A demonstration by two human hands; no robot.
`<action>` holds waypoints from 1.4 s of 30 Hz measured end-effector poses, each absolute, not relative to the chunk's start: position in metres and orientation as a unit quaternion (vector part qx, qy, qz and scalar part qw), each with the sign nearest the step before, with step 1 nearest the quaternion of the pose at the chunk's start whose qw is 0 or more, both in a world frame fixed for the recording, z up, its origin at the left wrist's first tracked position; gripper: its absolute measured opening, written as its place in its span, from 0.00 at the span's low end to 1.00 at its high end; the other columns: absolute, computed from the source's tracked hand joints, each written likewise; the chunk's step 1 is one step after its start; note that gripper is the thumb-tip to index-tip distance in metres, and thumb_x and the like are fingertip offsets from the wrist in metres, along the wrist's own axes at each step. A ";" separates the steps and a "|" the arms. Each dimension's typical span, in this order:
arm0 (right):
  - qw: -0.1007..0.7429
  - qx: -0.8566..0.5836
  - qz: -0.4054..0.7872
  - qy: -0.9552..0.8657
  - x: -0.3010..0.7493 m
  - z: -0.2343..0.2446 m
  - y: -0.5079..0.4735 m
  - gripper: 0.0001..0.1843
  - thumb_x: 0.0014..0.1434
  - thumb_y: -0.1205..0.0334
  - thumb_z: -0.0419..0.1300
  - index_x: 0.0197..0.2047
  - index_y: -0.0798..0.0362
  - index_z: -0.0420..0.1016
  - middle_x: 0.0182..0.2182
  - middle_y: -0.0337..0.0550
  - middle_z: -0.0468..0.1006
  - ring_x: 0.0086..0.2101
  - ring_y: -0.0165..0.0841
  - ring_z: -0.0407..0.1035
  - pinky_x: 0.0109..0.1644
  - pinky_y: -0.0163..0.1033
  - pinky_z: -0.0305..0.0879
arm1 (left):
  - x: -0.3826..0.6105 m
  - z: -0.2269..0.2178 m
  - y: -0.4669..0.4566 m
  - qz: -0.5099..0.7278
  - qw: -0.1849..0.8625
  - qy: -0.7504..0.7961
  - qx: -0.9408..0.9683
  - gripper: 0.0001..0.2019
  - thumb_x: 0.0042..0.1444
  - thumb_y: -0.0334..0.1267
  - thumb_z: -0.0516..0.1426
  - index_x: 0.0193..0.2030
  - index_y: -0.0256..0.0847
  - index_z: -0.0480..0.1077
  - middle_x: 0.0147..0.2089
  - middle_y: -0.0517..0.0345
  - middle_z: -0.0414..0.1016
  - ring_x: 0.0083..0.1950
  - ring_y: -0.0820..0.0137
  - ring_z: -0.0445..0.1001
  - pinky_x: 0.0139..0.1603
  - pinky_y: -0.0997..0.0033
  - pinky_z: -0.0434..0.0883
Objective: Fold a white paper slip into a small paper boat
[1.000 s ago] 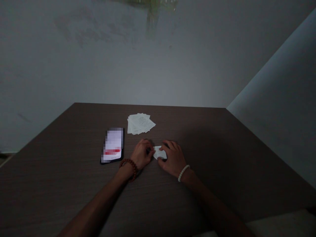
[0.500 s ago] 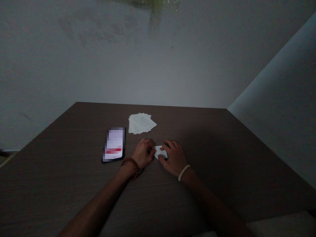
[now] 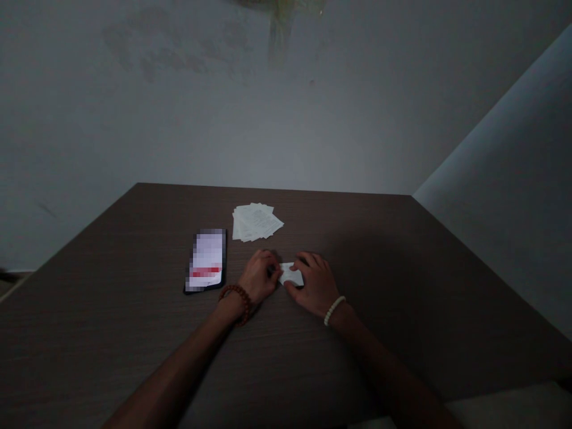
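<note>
A small white piece of paper (image 3: 290, 274) lies near the middle of the table between my hands. At its left end, my left hand (image 3: 260, 277) pinches the edge between thumb and curled fingertips. Over its right side bends my right hand (image 3: 315, 283), with the thumb at the near edge and the fingers at the far edge, gripping it. Part of the paper is hidden under the fingers. Beyond the hands rests a fanned pile of white printed papers (image 3: 257, 221).
A phone (image 3: 206, 259) with a lit, blurred screen lies left of my left hand. The dark brown wooden table (image 3: 111, 250) meets a grey wall (image 3: 348, 131) at its far edge. A slanted wall surface rises at the right.
Both hands stay at the paper. My right thumb has shifted slightly to the left along its near edge. The pile and the phone have not moved.
</note>
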State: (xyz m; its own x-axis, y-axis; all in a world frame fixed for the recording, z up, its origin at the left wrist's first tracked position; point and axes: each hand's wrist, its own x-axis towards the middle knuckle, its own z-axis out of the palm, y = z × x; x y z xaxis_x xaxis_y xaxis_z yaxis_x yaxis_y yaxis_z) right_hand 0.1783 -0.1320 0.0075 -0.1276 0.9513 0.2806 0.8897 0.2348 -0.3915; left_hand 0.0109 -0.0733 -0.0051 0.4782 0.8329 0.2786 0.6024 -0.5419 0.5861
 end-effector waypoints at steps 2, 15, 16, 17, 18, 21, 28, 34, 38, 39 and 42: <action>0.244 -0.608 0.066 -0.752 0.179 0.008 -0.132 0.14 0.49 0.57 0.65 0.40 0.50 0.72 0.49 0.47 0.69 0.51 0.43 0.59 0.53 0.48 0.55 | 0.011 -0.005 -0.073 0.277 0.209 0.427 0.835 0.03 0.49 0.28 0.60 0.28 0.38 0.70 0.35 0.53 0.72 0.42 0.62 0.68 0.47 0.60 0.66; 0.250 -0.561 0.079 -0.785 0.188 0.006 -0.128 0.07 0.52 0.62 0.64 0.38 0.49 0.76 0.48 0.43 0.71 0.48 0.40 0.61 0.51 0.46 0.57 | 0.011 -0.005 -0.074 0.281 0.201 0.418 0.840 0.03 0.49 0.27 0.60 0.28 0.38 0.70 0.35 0.53 0.71 0.41 0.62 0.67 0.44 0.61 0.66; 0.251 -0.561 0.078 -0.785 0.188 0.006 -0.128 0.07 0.52 0.62 0.64 0.37 0.49 0.76 0.48 0.43 0.71 0.48 0.40 0.61 0.50 0.46 0.58 | 0.011 -0.005 -0.074 0.282 0.200 0.418 0.840 0.03 0.49 0.28 0.60 0.28 0.38 0.70 0.34 0.53 0.71 0.41 0.62 0.67 0.44 0.61 0.67; 0.252 -0.560 0.076 -0.786 0.188 0.006 -0.127 0.07 0.52 0.62 0.64 0.37 0.49 0.76 0.48 0.43 0.71 0.48 0.40 0.61 0.50 0.46 0.58 | 0.011 -0.005 -0.074 0.283 0.199 0.416 0.841 0.03 0.49 0.28 0.60 0.28 0.38 0.70 0.34 0.53 0.71 0.41 0.62 0.67 0.44 0.62 0.67; 0.254 -0.559 0.073 -0.786 0.188 0.005 -0.127 0.07 0.52 0.62 0.64 0.37 0.49 0.76 0.48 0.43 0.71 0.47 0.40 0.61 0.50 0.46 0.58 | 0.011 -0.005 -0.074 0.285 0.199 0.414 0.842 0.03 0.50 0.28 0.60 0.28 0.38 0.70 0.34 0.53 0.71 0.41 0.62 0.67 0.44 0.62 0.67; 0.263 -0.555 0.067 -0.786 0.187 0.004 -0.126 0.05 0.55 0.59 0.63 0.35 0.49 0.76 0.46 0.42 0.72 0.46 0.39 0.62 0.50 0.46 0.57 | 0.011 -0.006 -0.074 0.285 0.198 0.410 0.843 0.03 0.50 0.28 0.59 0.28 0.38 0.70 0.35 0.53 0.71 0.42 0.62 0.67 0.45 0.61 0.66; 0.275 -0.565 0.069 -0.775 0.186 0.001 -0.123 0.08 0.50 0.56 0.67 0.32 0.49 0.77 0.44 0.42 0.73 0.45 0.39 0.62 0.49 0.45 0.58 | 0.010 -0.006 -0.074 0.277 0.195 0.418 0.843 0.04 0.50 0.28 0.59 0.28 0.38 0.69 0.34 0.54 0.71 0.41 0.62 0.68 0.44 0.62 0.66; 0.262 -0.563 0.075 -0.780 0.188 0.006 -0.123 0.09 0.50 0.55 0.67 0.33 0.50 0.77 0.45 0.42 0.73 0.44 0.39 0.63 0.48 0.45 0.58 | 0.011 -0.007 -0.074 0.277 0.192 0.417 0.844 0.04 0.50 0.27 0.58 0.28 0.39 0.69 0.34 0.54 0.71 0.41 0.63 0.68 0.45 0.62 0.66; 0.254 -0.541 0.078 -0.798 0.190 0.005 -0.122 0.09 0.52 0.56 0.66 0.36 0.49 0.78 0.44 0.43 0.73 0.44 0.38 0.63 0.48 0.45 0.57 | 0.011 -0.006 -0.075 0.276 0.194 0.420 0.842 0.04 0.50 0.27 0.58 0.27 0.39 0.69 0.34 0.54 0.71 0.40 0.63 0.68 0.43 0.61 0.67; 0.253 -0.533 0.080 -0.804 0.190 0.005 -0.122 0.08 0.52 0.56 0.66 0.37 0.48 0.78 0.44 0.43 0.73 0.44 0.38 0.63 0.49 0.45 0.57 | 0.011 -0.005 -0.075 0.277 0.196 0.419 0.842 0.05 0.50 0.27 0.58 0.27 0.39 0.69 0.34 0.54 0.71 0.40 0.63 0.68 0.44 0.61 0.67; 0.252 -0.520 0.085 -0.812 0.191 0.004 -0.120 0.09 0.54 0.57 0.65 0.39 0.47 0.79 0.44 0.43 0.73 0.43 0.37 0.63 0.48 0.45 0.57 | 0.010 -0.004 -0.075 0.278 0.201 0.418 0.841 0.04 0.50 0.28 0.58 0.27 0.39 0.70 0.34 0.54 0.71 0.41 0.63 0.68 0.45 0.61 0.66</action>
